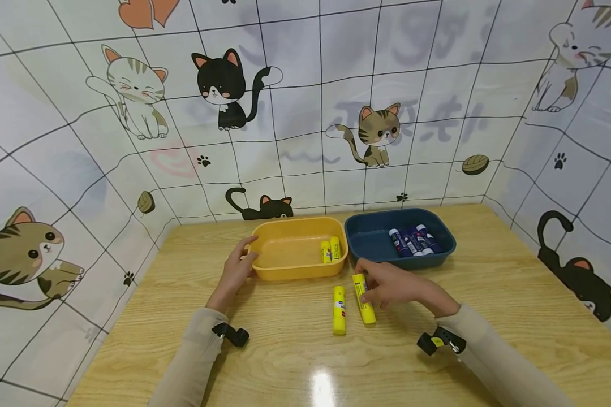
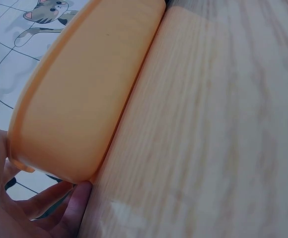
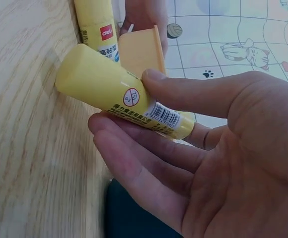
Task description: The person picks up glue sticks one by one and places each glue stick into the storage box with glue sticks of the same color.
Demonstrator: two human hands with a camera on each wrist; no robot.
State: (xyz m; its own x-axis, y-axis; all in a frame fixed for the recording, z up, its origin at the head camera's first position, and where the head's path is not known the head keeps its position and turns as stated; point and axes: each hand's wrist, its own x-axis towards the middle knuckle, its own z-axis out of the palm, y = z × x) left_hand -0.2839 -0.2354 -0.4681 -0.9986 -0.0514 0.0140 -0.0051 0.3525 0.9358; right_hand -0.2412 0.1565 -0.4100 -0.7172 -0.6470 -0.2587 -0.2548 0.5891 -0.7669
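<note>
In the head view my right hand (image 1: 394, 282) pinches a yellow glue stick (image 1: 364, 302) between thumb and fingers, in front of the two bins. The right wrist view shows the thumb on top of this glue stick (image 3: 126, 94) and fingers beneath, its barcode facing the camera. A second yellow glue stick (image 1: 339, 314) lies on the table just left of it. My left hand (image 1: 236, 268) holds the left end of the yellow plastic bin (image 1: 295, 272), fingers around its rim and end wall. Two yellow glue sticks (image 1: 331, 250) lie inside that bin at its right end.
Touching or close beside the yellow bin on the right is a dark blue bin (image 1: 366, 232) with several dark blue glue sticks (image 1: 412, 242) inside. Both stand on a wooden table (image 1: 280, 339) near a cat-patterned wall covering (image 1: 305, 124) at the back and sides.
</note>
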